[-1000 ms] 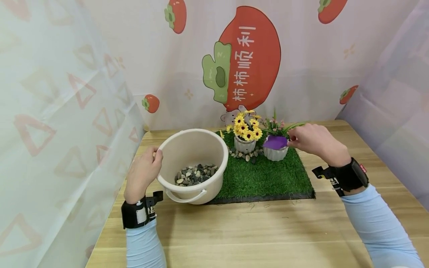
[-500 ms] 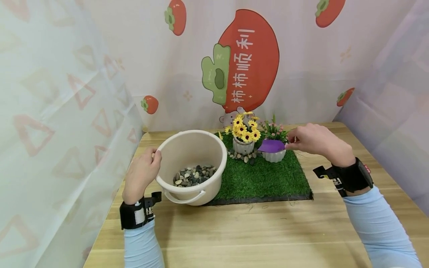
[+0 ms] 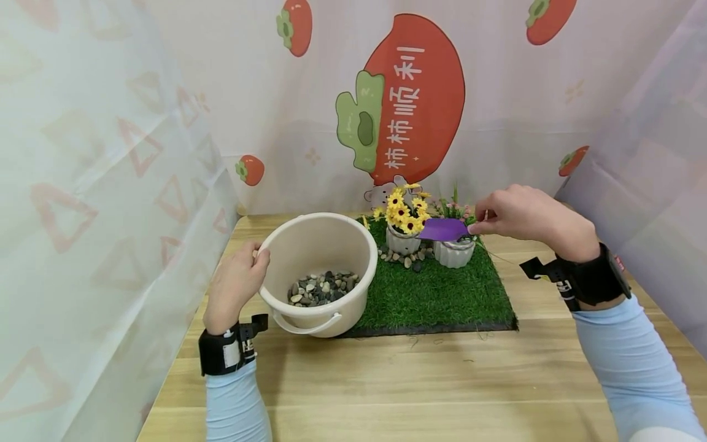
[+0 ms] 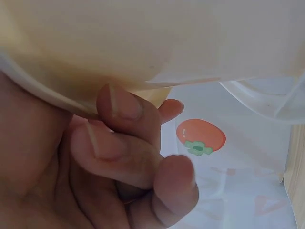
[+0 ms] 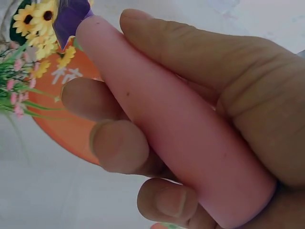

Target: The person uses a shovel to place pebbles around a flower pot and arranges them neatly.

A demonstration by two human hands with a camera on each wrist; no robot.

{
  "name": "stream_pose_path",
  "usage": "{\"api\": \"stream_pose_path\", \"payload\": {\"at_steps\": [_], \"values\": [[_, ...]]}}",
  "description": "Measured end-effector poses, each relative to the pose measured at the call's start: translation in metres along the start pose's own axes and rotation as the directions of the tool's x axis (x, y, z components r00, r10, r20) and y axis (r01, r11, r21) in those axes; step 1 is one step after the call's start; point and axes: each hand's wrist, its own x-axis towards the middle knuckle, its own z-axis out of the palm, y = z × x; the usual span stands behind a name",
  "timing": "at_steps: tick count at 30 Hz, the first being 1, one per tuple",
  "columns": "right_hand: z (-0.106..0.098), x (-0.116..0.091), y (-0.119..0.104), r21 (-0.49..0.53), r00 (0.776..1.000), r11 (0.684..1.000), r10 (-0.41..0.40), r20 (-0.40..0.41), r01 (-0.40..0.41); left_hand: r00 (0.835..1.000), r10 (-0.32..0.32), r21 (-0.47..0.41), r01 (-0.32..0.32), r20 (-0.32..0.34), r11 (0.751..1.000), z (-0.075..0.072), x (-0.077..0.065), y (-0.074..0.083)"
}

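Note:
My left hand [image 3: 234, 285] grips the rim of a cream bucket [image 3: 317, 230] at its left side; in the left wrist view the fingers [image 4: 121, 148] curl under that rim. Grey and tan pebbles [image 3: 323, 288] cover part of the bucket's floor. With my right hand [image 3: 525, 215] I hold a small trowel by its pink handle [image 5: 176, 124]. Its purple blade [image 3: 444, 229] hangs over the pot of pink flowers [image 3: 454, 255], its tip overlapping the pot of yellow daisies [image 3: 403, 242] in the head view. Pebbles [image 3: 407, 261] lie around the base of the daisy pot.
Both pots stand on a green artificial turf mat [image 3: 436, 301], the bucket overlapping its left part. Beneath is a wooden table [image 3: 397, 387]. Printed curtains [image 3: 276, 135] enclose the back and both sides. The bucket's white handle [image 3: 306, 328] hangs down in front.
The trowel blade has shifted left toward the daisies, dipping and then rising, with my right hand now a little higher. My left hand and the bucket have stayed in place.

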Motion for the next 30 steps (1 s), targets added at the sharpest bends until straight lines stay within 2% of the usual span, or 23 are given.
{"api": "stream_pose_path", "payload": {"at_steps": [10,13,17,21,25,30], "values": [[-0.012,0.009,-0.011,-0.012,0.998,0.998,-0.058,-0.031,0.058,1.0,0.016,0.011,-0.016,-0.001,1.0,-0.002,0.0,0.002],[-0.014,0.011,-0.019,-0.019,0.989,0.993,-0.12,-0.083,0.118,1.0,0.027,0.007,-0.027,-0.012,1.0,-0.002,0.0,0.003],[-0.016,0.018,-0.035,-0.02,0.959,0.969,-0.247,-0.137,0.247,0.999,0.039,0.002,-0.039,-0.03,0.999,-0.003,-0.001,0.002],[-0.02,0.029,-0.055,-0.021,0.934,0.94,-0.34,-0.11,0.34,0.999,0.038,0.013,-0.038,-0.036,0.999,-0.005,-0.002,0.0],[-0.02,0.041,-0.068,-0.018,0.932,0.934,-0.358,-0.062,0.357,0.999,0.039,0.015,-0.039,-0.033,0.999,-0.004,-0.001,0.001],[-0.01,0.056,-0.074,-0.011,0.924,0.925,-0.381,-0.026,0.381,0.999,0.036,0.026,-0.035,-0.029,0.999,-0.001,-0.001,0.005]]}}
